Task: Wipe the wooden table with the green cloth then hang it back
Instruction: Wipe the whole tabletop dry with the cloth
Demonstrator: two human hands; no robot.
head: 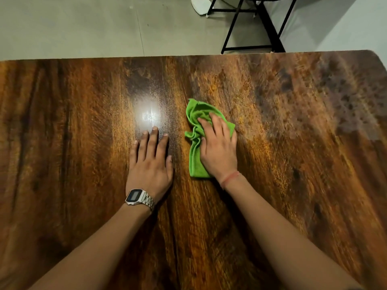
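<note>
Right hand (218,151) presses flat on the green cloth (195,162) bunched beneath it.

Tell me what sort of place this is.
Probably an office or workroom, though that is uncertain: a wooden table, a bare grey floor and a black metal frame beyond it. The right hand presses a cloth.

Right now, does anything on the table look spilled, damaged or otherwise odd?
Yes: a dull, blotchy film covers the wooden table near its far right corner, like drying moisture or residue. The right hand presses the green cloth left of it.
</note>
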